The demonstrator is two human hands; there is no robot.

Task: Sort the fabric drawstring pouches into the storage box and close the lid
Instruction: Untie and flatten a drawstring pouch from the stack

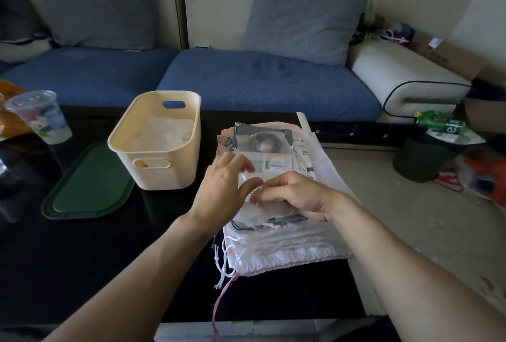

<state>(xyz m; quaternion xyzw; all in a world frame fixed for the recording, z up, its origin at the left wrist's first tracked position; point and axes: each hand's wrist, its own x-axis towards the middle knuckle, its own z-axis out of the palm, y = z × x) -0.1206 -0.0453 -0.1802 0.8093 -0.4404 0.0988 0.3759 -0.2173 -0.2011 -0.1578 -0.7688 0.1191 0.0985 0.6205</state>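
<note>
A stack of fabric drawstring pouches (284, 243) lies on the right part of the black table, cords trailing off its near edge. On top sits a small white pouch (253, 211). My right hand (294, 195) pinches this pouch's white cord with curled fingers. My left hand (221, 189) rests on the stack beside it, fingers spread and relaxed over the top pouch. The cream storage box (175, 177) stands open to the left, with white fabric inside. Its dark green lid (90, 185) lies flat on the table left of the box.
A clear plastic cup (41, 117) stands at the table's far left by an orange bag (11, 114). A blue sofa (262, 81) runs behind the table. On the floor at right are a dark bin (421, 158) and a green bottle (435, 120).
</note>
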